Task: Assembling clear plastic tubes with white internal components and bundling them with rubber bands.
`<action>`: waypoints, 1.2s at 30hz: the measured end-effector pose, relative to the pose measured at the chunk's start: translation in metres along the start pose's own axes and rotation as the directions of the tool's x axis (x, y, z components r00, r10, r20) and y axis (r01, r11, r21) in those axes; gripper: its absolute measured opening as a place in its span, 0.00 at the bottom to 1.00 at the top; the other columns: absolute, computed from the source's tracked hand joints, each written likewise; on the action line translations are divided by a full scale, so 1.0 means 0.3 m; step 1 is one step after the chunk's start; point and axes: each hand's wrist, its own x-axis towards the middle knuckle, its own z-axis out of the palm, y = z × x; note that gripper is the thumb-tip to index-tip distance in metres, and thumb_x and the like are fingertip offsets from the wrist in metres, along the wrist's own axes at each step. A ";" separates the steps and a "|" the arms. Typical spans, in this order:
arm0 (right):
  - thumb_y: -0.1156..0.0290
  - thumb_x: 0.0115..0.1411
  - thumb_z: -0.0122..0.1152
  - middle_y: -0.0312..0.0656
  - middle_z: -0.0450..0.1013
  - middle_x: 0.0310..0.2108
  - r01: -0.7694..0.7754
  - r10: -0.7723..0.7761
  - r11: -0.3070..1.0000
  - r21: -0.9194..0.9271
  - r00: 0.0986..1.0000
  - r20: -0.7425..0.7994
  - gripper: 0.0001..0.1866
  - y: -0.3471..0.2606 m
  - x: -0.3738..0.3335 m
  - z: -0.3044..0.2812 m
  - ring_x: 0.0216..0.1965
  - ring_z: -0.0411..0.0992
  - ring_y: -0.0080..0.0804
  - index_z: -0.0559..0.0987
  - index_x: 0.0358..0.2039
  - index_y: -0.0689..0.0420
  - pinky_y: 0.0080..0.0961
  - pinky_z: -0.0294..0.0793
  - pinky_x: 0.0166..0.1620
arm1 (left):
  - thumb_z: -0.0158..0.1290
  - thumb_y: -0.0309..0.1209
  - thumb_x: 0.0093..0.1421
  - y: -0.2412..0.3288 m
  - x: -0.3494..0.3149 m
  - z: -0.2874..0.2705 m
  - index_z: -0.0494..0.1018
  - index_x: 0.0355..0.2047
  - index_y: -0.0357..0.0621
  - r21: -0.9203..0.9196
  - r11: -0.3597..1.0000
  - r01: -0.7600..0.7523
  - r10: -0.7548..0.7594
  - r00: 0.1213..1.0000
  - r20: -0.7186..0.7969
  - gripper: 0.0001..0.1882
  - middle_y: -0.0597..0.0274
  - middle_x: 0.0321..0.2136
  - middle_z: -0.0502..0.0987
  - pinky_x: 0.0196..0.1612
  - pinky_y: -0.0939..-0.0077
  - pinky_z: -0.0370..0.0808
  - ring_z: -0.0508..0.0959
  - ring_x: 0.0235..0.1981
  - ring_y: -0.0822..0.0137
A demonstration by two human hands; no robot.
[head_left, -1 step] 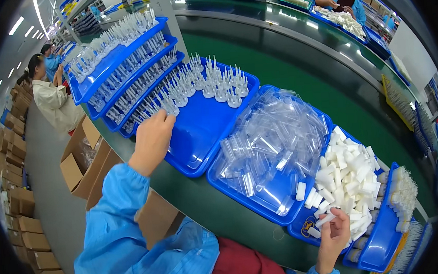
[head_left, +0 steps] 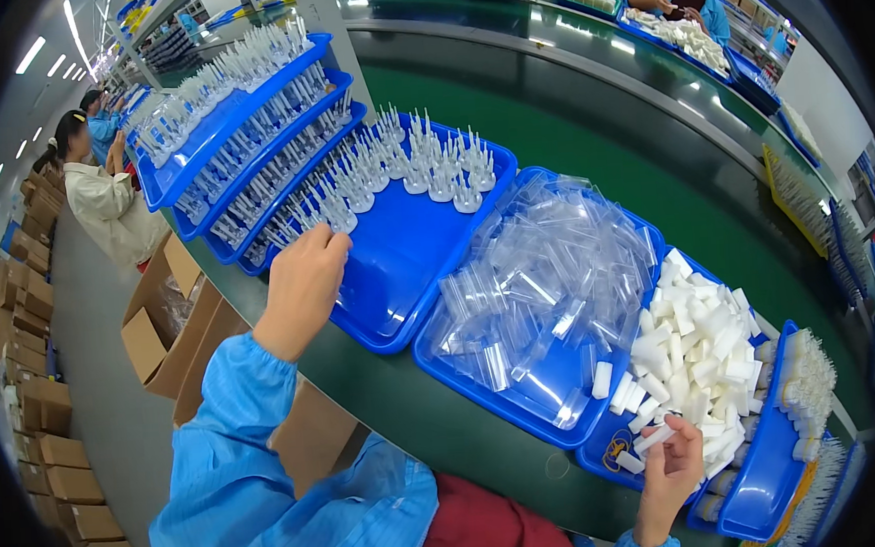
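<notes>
The small white piece (head_left: 654, 439) sits in the right hand (head_left: 671, 452), pinched between thumb and fingers, with 1 end poking out to the left of the fingertips. Just beyond those fingers lies a heap of white pieces (head_left: 698, 353), and to their right a blue tray (head_left: 764, 489).

From where I stand, next to nothing has changed since a blink ago: both hands are where they were, the right keeping its pinch, so I'd judge the work to be at the same point.

The left hand (head_left: 303, 284) hangs over the near left edge of a blue work tray (head_left: 383, 277), fingers drawn in narrow; I cannot tell whether they hold anything. Right beside their tips, and curving away beyond them, stand clear-based spiky pieces (head_left: 442, 178). Farther past those fingers rises a stack of loaded trays (head_left: 238, 125).

Between the 2 hands, to the right of the left fingers, a heap of clear plastic sleeves (head_left: 548, 277) fills another tray, all on the green surface (head_left: 390, 402).
</notes>
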 end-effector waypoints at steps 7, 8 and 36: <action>0.78 0.66 0.57 0.44 0.79 0.39 0.016 -0.019 0.999 -0.049 0.999 -0.046 0.16 -0.011 -0.007 0.014 0.41 0.78 0.27 0.73 0.54 0.62 0.20 0.75 0.44 | 0.64 0.25 0.54 0.015 -0.058 -0.059 0.79 0.38 0.44 -0.207 0.968 0.139 -0.131 0.990 0.052 0.11 0.59 0.33 0.74 0.36 0.65 0.76 0.80 0.35 0.57; 0.78 0.66 0.57 0.44 0.80 0.39 0.078 -0.081 0.995 -0.068 0.996 -0.041 0.16 -0.005 -0.008 0.022 0.41 0.78 0.27 0.73 0.54 0.62 0.20 0.75 0.44 | 0.64 0.25 0.54 0.014 -0.065 -0.063 0.79 0.38 0.44 -0.176 0.975 0.132 -0.127 0.991 0.037 0.11 0.59 0.33 0.74 0.36 0.65 0.76 0.80 0.35 0.57; 0.81 0.65 0.59 0.43 0.78 0.36 0.138 -0.180 0.972 0.189 0.958 0.223 0.16 -0.113 -0.071 0.129 0.35 0.80 0.28 0.81 0.53 0.62 0.20 0.79 0.39 | 0.65 0.18 0.52 0.693 -0.158 -0.055 0.79 0.43 0.42 -0.914 0.295 -0.280 0.441 0.888 -0.129 0.17 0.56 0.37 0.75 0.34 0.68 0.78 0.78 0.35 0.57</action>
